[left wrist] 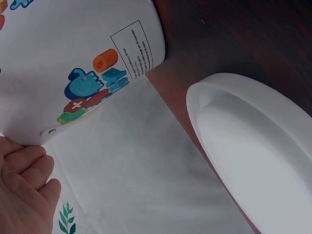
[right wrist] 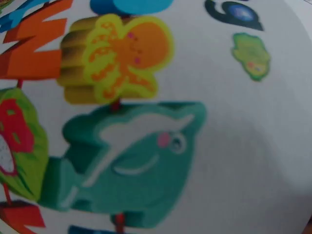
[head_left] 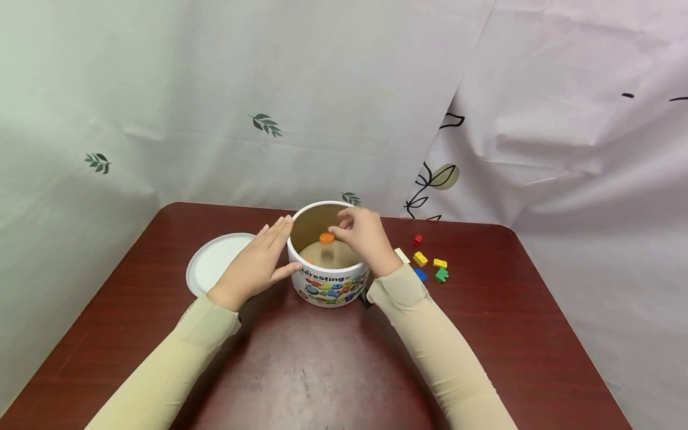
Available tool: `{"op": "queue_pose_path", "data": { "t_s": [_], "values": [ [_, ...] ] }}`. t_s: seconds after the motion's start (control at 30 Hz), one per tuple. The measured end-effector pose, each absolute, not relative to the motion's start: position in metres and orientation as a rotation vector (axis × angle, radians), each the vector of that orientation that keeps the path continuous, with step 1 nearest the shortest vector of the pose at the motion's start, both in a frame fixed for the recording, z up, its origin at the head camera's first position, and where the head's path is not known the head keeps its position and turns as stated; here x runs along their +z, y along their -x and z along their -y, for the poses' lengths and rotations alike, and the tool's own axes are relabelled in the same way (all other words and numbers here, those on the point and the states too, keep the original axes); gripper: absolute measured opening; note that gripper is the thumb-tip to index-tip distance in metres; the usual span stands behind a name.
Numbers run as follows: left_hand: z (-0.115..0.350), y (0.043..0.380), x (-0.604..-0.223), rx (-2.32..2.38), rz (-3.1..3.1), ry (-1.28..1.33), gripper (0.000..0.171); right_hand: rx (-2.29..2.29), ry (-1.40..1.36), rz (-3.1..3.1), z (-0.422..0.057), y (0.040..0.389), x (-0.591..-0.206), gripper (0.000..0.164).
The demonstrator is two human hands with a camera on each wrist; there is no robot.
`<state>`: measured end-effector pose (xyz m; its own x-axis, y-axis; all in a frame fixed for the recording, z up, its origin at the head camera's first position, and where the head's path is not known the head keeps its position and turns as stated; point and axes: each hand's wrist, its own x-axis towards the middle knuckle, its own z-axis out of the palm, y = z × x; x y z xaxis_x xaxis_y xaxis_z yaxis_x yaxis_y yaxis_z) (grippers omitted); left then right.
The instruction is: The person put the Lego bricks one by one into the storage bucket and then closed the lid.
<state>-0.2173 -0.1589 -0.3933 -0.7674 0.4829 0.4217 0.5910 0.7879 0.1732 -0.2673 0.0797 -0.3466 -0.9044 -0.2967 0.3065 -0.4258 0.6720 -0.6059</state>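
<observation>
A round white bucket (head_left: pixel 329 288) with printed toy pictures stands upright on the table, its top uncovered. My left hand (head_left: pixel 257 263), fingers straight, lies against the bucket's left side and rim. In the left wrist view, the fingers (left wrist: pixel 31 170) touch the printed wall. My right hand (head_left: pixel 366 236) is over the bucket's right rim, thumb and fingers apart. An orange block (head_left: pixel 326 238) is just below the right thumb tip, inside the opening, with a blurred streak under it. Another bit of orange (head_left: pixel 309 261) shows low inside. The right wrist view is filled by the bucket's printed wall (right wrist: pixel 243 136).
A white round lid (head_left: pixel 209 263) lies left of the bucket. To the right are small toy bricks: red (head_left: pixel 418 239), yellow (head_left: pixel 420 258), green (head_left: pixel 442 275), blue (head_left: pixel 420 274) and white (head_left: pixel 402 255). A leaf-printed curtain (head_left: pixel 322 119) hangs behind the dark red table (head_left: pixel 301 370).
</observation>
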Motion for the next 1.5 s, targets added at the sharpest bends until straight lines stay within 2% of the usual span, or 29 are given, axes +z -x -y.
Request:
{"op": "queue_pose_path", "data": {
  "t_s": [0.23, 0.6, 1.07, 1.5],
  "values": [
    [0.158, 0.216, -0.392, -0.416, 2.640, 0.812, 0.087, 1.141, -0.578, 2.526, -0.090, 0.261, -0.349, 0.022],
    [0.159, 0.215, -0.391, -0.424, 2.647, 0.812, 0.087, 1.174, -0.727, 2.357, -0.135, 0.232, -0.338, 0.015],
    [0.159, 0.216, -0.391, -0.425, 2.647, 0.807, 0.087, 1.247, -0.580, 2.661, -0.179, 0.223, -0.378, 0.021],
    [0.159, 0.216, -0.393, -0.409, 2.650, 0.806, 0.088, 1.169, -0.578, 2.885, -0.191, 0.229, -0.415, 0.028]
  ]
}}
